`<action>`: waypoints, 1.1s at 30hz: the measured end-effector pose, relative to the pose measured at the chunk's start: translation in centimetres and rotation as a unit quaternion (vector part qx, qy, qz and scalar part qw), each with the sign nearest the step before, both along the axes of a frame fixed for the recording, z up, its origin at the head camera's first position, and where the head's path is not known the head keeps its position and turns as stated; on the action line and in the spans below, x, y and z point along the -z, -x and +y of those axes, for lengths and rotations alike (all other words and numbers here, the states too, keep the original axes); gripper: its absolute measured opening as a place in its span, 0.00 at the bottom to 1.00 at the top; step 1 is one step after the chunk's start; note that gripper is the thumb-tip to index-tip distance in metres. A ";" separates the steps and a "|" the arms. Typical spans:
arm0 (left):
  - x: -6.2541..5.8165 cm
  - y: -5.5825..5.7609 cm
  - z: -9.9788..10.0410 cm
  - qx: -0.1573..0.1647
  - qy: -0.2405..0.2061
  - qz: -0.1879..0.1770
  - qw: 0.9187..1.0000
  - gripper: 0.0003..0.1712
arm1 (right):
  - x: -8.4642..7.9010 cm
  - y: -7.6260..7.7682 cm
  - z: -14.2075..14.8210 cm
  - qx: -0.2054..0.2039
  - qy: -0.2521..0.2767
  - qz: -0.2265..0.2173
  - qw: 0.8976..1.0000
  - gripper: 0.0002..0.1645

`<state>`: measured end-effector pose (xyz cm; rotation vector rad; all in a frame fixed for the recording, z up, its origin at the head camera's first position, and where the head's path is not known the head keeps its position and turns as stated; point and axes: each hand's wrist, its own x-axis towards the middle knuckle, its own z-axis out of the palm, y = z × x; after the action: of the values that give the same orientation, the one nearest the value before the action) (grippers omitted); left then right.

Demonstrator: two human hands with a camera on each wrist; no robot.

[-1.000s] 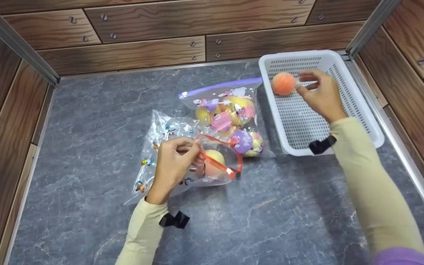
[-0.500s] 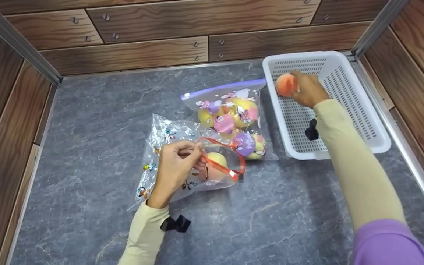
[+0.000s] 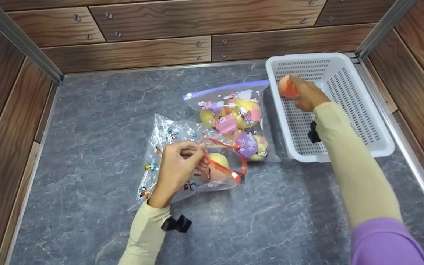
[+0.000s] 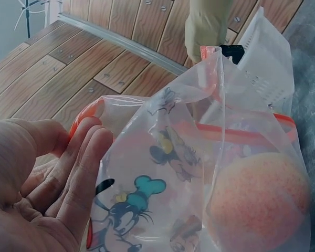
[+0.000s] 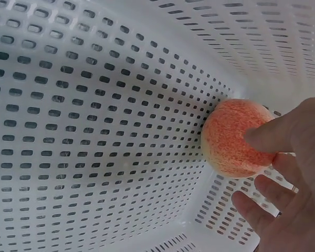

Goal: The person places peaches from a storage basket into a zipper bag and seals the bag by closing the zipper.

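My left hand [image 3: 180, 167] pinches the orange-red zip edge of a clear plastic bag [image 3: 158, 136] printed with cartoon figures. The bag's mouth gapes to the right, and one peach [image 4: 260, 202] shows through its film. Over the white basket [image 3: 289, 151], my right hand [image 3: 309, 94] grips another orange-red peach [image 5: 233, 139] at the basket's far left corner. In the right wrist view the thumb presses on this peach, while some fingers are partly hidden behind it.
A second clear bag [image 3: 226, 92] with a purple zip holds several yellowish fruits and lies between the first bag and the basket. Wood-patterned panels [image 3: 142, 22] enclose the grey marbled surface [image 3: 98, 110] at the back and sides.
My right hand has come down onto the peach in the basket and now grips it. The left hand keeps its pinch on the bag's edge. The view has shifted slightly.
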<state>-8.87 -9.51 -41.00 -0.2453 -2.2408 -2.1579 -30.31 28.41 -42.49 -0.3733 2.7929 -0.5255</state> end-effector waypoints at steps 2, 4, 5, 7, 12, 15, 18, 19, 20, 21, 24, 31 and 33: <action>0.0 0.0 0.0 -0.001 0.000 -0.003 1.000 0.12 | 0.1 -0.1 0.0 0.006 -0.003 0.012 1.000 0.55; 0.0 0.0 0.0 -0.003 -0.001 -0.006 1.000 0.11 | 0.3 -0.2 0.0 0.012 -0.007 0.030 0.999 0.54; 0.0 0.0 0.0 -0.003 -0.002 -0.007 1.000 0.11 | 0.3 -0.2 0.0 0.015 -0.008 0.040 0.999 0.51; 0.0 -0.1 0.0 -0.003 -0.002 -0.010 1.000 0.11 | 0.5 -0.4 0.0 0.025 -0.005 0.054 0.998 0.45; 0.0 -0.1 0.0 0.001 -0.007 -0.016 1.000 0.12 | 1.0 -0.8 0.2 0.046 0.025 0.085 0.995 0.30; 0.0 -0.1 0.0 0.001 -0.007 -0.020 1.000 0.12 | 1.2 -0.9 0.4 0.044 0.046 0.085 0.994 0.28; 0.0 0.0 0.0 0.001 -0.008 -0.018 1.000 0.11 | 1.4 -0.9 0.4 0.036 0.049 0.078 0.995 0.29; 0.0 0.0 0.0 0.002 -0.009 -0.018 1.000 0.11 | 1.5 -0.9 0.5 0.034 0.046 0.078 0.995 0.29; 0.0 0.0 0.0 0.002 -0.010 -0.017 1.000 0.11 | 1.6 -0.9 0.6 0.032 0.043 0.078 0.996 0.29; 0.0 0.0 0.0 0.002 -0.009 -0.016 1.000 0.11 | 1.7 -0.9 0.6 0.032 0.040 0.078 0.996 0.29; 0.1 -0.1 0.0 0.002 -0.010 -0.017 1.000 0.10 | 1.8 -1.0 0.9 0.031 0.038 0.077 0.996 0.28; 0.3 -0.1 0.0 0.000 -0.007 -0.016 1.000 0.10 | 0.5 -1.4 0.7 0.097 0.080 0.044 0.991 0.36; 0.3 -0.1 0.0 -0.002 -0.008 -0.013 1.000 0.10 | -0.2 -1.7 0.4 0.115 0.100 0.056 0.987 0.37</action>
<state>-8.79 -9.53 -41.28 -0.2142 -2.2349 -2.1881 -28.64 28.82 -42.24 -0.1232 2.9189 -0.8661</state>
